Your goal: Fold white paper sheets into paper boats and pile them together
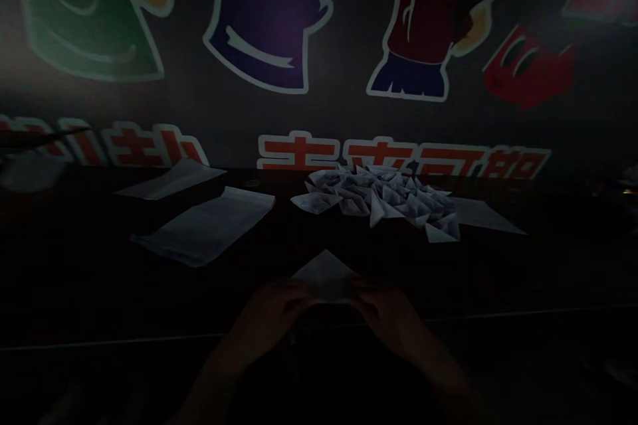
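Pinching a folded piece of white paper [325,277] between them, the left hand [272,319] and the right hand [389,312] met at the lower middle of the frame. The fingers [366,305] curled inward against the paper from both sides, though the dimness hid exactly how the fingertips lay. The paper's peak pointed up, toward the far side of the dark table [149,292]. Above the hands, near the middle of the frame, sat a heaped pile of folded paper boats [379,202], well apart from both hands. A loose sheet [486,216] stuck out from under the pile's right side. Two more flat sheets lay at the left: a lower sheet [204,226] on the tabletop and an upper sheet [169,179] on a dark block [169,206] just beside it. Behind the table, a wall mural of cartoon figures [266,20] and red lettering [399,159] filled the top of the frame.
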A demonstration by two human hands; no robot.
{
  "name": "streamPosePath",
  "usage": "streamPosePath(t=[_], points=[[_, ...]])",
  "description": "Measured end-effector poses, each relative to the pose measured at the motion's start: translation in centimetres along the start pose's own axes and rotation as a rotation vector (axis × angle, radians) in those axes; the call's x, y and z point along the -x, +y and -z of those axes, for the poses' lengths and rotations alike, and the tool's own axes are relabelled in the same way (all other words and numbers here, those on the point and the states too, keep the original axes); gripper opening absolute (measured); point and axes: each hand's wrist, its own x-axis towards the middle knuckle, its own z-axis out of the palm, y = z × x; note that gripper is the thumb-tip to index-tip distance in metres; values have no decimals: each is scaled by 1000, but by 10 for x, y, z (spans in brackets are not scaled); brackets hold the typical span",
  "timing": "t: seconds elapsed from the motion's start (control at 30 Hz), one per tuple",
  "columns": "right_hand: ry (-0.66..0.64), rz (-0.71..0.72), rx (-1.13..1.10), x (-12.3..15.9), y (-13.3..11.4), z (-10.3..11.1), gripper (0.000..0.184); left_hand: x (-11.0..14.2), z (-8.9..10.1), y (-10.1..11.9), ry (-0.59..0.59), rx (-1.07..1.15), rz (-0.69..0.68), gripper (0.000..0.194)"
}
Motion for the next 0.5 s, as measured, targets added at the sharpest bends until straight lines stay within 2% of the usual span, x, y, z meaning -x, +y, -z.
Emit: streamPosePath(t=[0.13, 0.2, 0.27, 0.4, 0.5], points=[[83, -210, -75, -8, 3, -3, 10, -12, 0, 0, 25, 1, 124, 18], [86, -244, -47, -9, 3, -3, 14, -15, -1, 0, 55, -51, 128, 19], [50, -166, 11, -8, 2, -3, 16, -14, -1, -1, 58, -135, 42, 21], [21, 58, 118, -2, 2, -2, 17, -7, 2, -4, -15, -240, -177, 18], [29, 89, 135, 2, 7, 0, 22, -4, 5, -4, -36, -309, -242, 19]])
